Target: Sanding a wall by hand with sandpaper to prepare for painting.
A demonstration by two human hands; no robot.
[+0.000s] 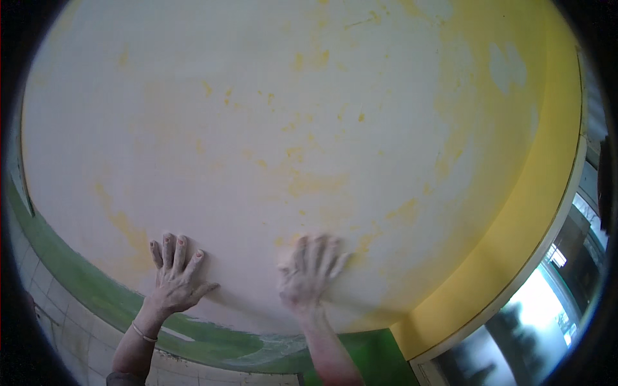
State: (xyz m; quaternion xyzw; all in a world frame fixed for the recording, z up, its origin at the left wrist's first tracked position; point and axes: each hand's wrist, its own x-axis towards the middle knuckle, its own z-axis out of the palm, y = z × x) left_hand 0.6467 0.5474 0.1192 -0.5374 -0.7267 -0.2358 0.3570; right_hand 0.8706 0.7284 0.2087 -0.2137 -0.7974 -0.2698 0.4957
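The left hand (172,284) splays empty on the wall (232,174), perhaps bracing; the right hand (308,276) alongside grips I can't tell what, if anything.

Close fisheye view from head toward wall (244,135)

No readable writing in view
No text, label, brand, number or sign can be read on the white-and-yellow wall (251,135), on the green band (64,264) along its lower edge, or on the yellow side face (547,167) at the right. The wall's yellow marks are patches and specks that form no letters or figures. The bright glazed opening (544,302) at the lower right is too blurred and glaring for any lettering to be made out.
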